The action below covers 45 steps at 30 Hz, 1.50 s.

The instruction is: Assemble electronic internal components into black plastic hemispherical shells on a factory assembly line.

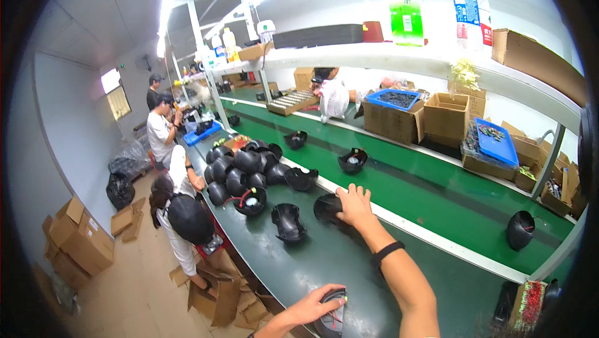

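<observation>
My left hand grips a black plastic shell at the near edge of the dark green bench, its thumb and fingers over the top. A thin red wire shows on that shell. Farther forward, my right hand has its fingers curled over the edge of another black shell lying on the bench; part of it is hidden under the hand. Just left of it stands an open, notched black shell. A heap of rounded black shells sits beyond, one with red wire and a pale part inside.
A green conveyor belt runs alongside, carrying several black shells. Above it is a white shelf with bottles. Cardboard boxes and blue trays line the far side. A co-worker bends down at the left beside floor cartons.
</observation>
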Each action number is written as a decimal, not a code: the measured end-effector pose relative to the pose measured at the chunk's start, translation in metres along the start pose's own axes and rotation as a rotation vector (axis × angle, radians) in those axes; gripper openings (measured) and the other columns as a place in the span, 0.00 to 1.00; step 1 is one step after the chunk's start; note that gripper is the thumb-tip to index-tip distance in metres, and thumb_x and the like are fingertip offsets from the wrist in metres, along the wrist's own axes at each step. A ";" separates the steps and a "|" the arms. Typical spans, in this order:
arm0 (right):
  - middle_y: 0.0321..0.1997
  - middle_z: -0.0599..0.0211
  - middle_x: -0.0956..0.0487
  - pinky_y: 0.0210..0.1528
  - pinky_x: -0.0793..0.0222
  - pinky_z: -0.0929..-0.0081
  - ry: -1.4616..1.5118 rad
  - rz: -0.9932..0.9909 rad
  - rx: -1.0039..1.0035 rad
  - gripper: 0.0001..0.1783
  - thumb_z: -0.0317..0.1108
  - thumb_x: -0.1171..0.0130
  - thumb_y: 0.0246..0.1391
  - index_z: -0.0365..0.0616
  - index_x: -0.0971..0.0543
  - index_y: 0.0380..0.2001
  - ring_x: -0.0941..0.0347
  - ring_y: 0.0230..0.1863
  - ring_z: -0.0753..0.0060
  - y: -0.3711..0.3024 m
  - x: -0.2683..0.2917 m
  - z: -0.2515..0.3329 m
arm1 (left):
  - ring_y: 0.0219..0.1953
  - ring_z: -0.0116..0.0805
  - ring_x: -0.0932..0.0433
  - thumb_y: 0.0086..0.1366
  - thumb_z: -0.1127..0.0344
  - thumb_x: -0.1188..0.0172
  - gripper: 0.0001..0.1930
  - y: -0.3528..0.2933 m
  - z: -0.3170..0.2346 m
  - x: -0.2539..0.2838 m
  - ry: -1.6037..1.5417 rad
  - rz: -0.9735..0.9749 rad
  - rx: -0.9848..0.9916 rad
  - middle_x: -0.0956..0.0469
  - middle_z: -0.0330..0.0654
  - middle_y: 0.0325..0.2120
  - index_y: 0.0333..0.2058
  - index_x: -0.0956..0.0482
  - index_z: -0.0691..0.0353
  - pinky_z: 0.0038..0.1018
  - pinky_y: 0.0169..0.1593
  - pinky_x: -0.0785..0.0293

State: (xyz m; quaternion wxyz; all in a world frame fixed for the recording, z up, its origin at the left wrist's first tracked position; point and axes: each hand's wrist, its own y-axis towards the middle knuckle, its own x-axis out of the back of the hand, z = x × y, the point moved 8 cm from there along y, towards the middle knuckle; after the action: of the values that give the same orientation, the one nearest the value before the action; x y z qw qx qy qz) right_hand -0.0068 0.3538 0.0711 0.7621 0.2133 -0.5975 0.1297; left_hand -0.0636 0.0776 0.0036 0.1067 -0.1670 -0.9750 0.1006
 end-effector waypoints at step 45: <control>0.71 0.37 0.29 0.69 0.31 0.53 0.961 -0.199 -0.413 0.59 0.49 0.15 0.42 0.32 0.33 0.71 0.28 0.70 0.41 -0.413 0.054 -0.020 | 0.69 0.41 0.30 0.72 0.70 0.44 0.26 0.046 -0.060 -0.087 -0.035 0.452 -0.213 0.28 0.51 0.67 0.67 0.30 0.69 0.36 0.73 0.38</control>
State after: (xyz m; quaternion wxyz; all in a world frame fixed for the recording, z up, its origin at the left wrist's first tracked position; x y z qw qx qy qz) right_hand 0.2111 -0.0015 0.0492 0.9846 0.0309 -0.1710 0.0197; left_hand 0.0450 0.0997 0.0354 0.0466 -0.3895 -0.9196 0.0214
